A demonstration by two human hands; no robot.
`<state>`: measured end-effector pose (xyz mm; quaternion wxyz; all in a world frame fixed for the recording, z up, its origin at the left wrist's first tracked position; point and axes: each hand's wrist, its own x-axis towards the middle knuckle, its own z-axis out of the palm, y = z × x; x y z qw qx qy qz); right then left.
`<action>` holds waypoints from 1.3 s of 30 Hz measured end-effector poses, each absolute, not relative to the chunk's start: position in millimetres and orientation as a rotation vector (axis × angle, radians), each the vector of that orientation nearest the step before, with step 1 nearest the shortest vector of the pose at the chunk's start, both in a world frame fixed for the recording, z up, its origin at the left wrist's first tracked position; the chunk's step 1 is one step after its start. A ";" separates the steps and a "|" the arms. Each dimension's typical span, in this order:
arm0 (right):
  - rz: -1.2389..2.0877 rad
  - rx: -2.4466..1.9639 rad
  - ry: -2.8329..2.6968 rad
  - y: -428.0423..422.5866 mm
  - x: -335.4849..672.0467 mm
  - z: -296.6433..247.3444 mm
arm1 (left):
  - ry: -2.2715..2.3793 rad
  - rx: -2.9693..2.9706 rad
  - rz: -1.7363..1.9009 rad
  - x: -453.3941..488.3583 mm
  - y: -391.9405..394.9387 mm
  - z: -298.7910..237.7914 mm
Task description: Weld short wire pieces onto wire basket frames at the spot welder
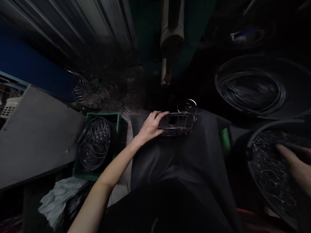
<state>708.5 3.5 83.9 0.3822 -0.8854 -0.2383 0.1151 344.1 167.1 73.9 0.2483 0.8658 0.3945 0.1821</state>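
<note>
My left hand is closed on the left end of a small wire basket, thumb low and fingers over the upper rim. The basket is shiny metal with thin bars and rests on the black apron over my lap. Just behind it shows a round wire ring. Far to the right, my right hand is over a round tub full of small bent metal wire pieces. That hand is blurred and partly in shadow, so what its fingers hold cannot be made out.
A green crate with wire baskets stands at my left, beside a grey panel. More wire baskets lie heaped behind. A tub with coiled wire stands back right. A machine's cylindrical part hangs ahead.
</note>
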 end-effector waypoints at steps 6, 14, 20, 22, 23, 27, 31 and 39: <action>1.075 -1.756 -0.823 81.0 576.8 131.3 | 1.204 2.510 0.520 357.5 173.4 92.1; 1.123 -1.568 -1.003 138.0 526.6 95.8 | 1.300 2.666 0.634 356.4 178.5 90.3; 0.827 -1.571 -1.136 144.4 509.4 81.2 | 1.308 2.590 0.722 349.7 187.4 88.4; 0.728 -1.547 -1.171 147.0 505.0 78.6 | 1.298 2.565 0.773 348.7 192.1 88.1; 0.680 -1.535 -1.184 148.9 503.4 77.6 | 1.287 2.557 0.799 348.3 194.5 87.8; 0.549 -1.496 -1.231 158.1 499.9 73.7 | 1.269 2.561 0.877 347.4 203.8 86.2; 0.448 -1.446 -1.269 167.2 499.2 68.6 | 1.257 2.579 0.951 347.9 211.8 84.0; 0.334 -1.413 -1.297 178.6 500.2 63.6 | 1.222 2.566 1.051 351.7 225.8 81.7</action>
